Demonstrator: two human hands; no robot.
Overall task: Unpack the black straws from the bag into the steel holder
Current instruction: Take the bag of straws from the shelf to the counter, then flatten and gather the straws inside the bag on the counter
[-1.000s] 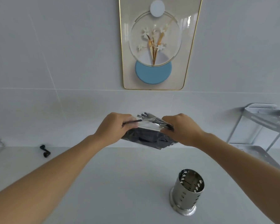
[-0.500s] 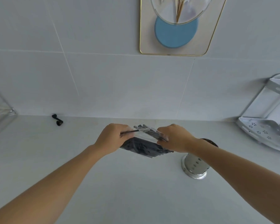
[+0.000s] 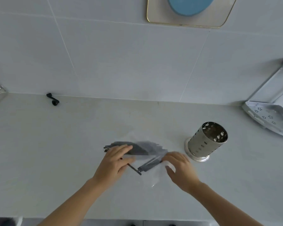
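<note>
Two bare hands work low over the pale grey table (image 3: 55, 152). The left hand (image 3: 114, 160) lies with fingers loosely curled over a bunch of thin black plastic straws (image 3: 137, 148), pressing on their left end, while one straw (image 3: 134, 168) sticks out from under its palm toward the viewer. The right hand (image 3: 180, 167) is half open, its fingertips (image 3: 166, 158) on the crumpled clear plastic bag (image 3: 155, 175), which spreads flat on the table between and below both hands; a second small cluster of straws (image 3: 149, 165) lies beside those fingertips. Motion blur keeps the straws from being counted, and whether either hand truly pinches anything cannot be told. One perforated cylindrical steel holder (image 3: 204, 141) stands upright just right of the right hand. One white perforated corner shelf (image 3: 268, 118) sits at far right, one small black hook-like piece (image 3: 53, 99) near the tiled wall (image 3: 121, 62).
</note>
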